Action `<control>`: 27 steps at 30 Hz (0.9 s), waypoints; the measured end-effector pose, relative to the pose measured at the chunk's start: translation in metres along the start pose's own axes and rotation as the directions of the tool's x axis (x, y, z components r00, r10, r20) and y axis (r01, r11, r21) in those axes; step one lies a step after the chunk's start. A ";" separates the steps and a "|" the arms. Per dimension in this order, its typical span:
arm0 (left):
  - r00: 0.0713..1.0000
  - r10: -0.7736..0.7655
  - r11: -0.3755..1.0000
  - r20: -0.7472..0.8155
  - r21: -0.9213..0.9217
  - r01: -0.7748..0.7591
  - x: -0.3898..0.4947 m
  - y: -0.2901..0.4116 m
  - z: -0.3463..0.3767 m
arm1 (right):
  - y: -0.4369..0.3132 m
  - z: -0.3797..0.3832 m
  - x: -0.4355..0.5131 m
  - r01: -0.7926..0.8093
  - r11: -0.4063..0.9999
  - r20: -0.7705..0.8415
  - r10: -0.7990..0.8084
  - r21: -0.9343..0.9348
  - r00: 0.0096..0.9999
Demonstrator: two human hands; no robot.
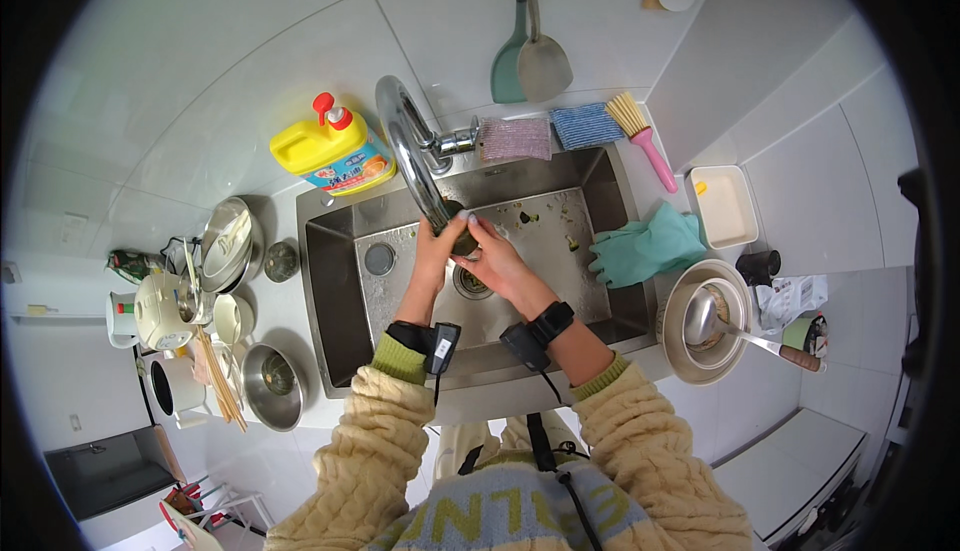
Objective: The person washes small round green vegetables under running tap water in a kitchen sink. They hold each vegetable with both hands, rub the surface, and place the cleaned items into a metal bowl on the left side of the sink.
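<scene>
My left hand (433, 252) and my right hand (496, 257) are together over the stainless steel sink (412, 311), under the spout of the chrome faucet (409, 157). Both grip a small dark green squash (466, 244), largely covered by my fingers and the spout. Whether water is running, I cannot tell. Below my hands is a strainer drain (472, 286) with bits caught in it. Green vegetable scraps (529, 217) lie scattered on the wet sink floor. A similar squash (282, 261) rests on the counter left of the sink, and another squash (278, 375) sits in a metal bowl (259, 408).
A yellow detergent jug (337, 150) stands behind the sink, near folded pink (515, 138) and blue cloths (586, 126) and a pink-handled brush (652, 157). Teal rubber gloves (652, 246) drape over the right rim. Stacked bowls with a ladle (701, 318) stand farther right; a rice cooker (159, 311) is left.
</scene>
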State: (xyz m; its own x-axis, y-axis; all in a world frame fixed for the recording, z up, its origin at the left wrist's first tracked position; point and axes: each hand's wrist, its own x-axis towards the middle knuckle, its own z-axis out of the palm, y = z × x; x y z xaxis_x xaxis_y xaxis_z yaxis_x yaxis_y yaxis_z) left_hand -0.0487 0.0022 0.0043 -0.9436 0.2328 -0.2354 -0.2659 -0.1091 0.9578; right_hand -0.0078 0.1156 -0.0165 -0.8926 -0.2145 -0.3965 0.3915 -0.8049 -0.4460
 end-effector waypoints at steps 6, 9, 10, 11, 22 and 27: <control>0.945 -0.237 0.818 0.225 -0.478 0.319 0.002 -0.004 -0.014 | -0.001 -0.009 -0.001 -0.189 0.981 0.128 0.182 0.043 0.975; 0.956 -0.230 0.852 0.184 -0.436 0.289 0.001 -0.008 -0.007 | 0.000 -0.011 0.004 -0.183 0.975 0.072 0.175 0.123 0.982; 0.974 -0.171 0.905 0.149 -0.368 0.215 0.001 -0.009 -0.004 | 0.000 -0.011 0.004 -0.169 0.971 0.011 0.170 0.172 0.985; 0.987 -0.068 0.945 0.148 -0.308 0.112 0.002 -0.011 -0.002 | 0.001 -0.010 0.004 -0.125 0.977 0.038 0.120 0.173 0.992; 0.976 0.213 0.954 0.035 0.209 -0.215 0.014 -0.014 -0.003 | -0.005 0.009 -0.005 0.311 0.804 0.014 -0.353 -0.507 0.936; 0.980 0.196 0.957 -0.017 0.221 -0.188 0.020 -0.015 -0.005 | 0.001 0.004 -0.005 0.404 0.750 0.094 -0.421 -0.524 0.902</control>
State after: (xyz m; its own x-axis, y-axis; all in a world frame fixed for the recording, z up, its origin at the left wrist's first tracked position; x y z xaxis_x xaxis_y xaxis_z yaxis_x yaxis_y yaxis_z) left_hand -0.0645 0.0037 -0.0151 -0.9806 0.1908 -0.0457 -0.0339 0.0651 0.9973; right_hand -0.0043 0.1137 -0.0117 -0.9912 0.0928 -0.0947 0.0499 -0.4004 -0.9150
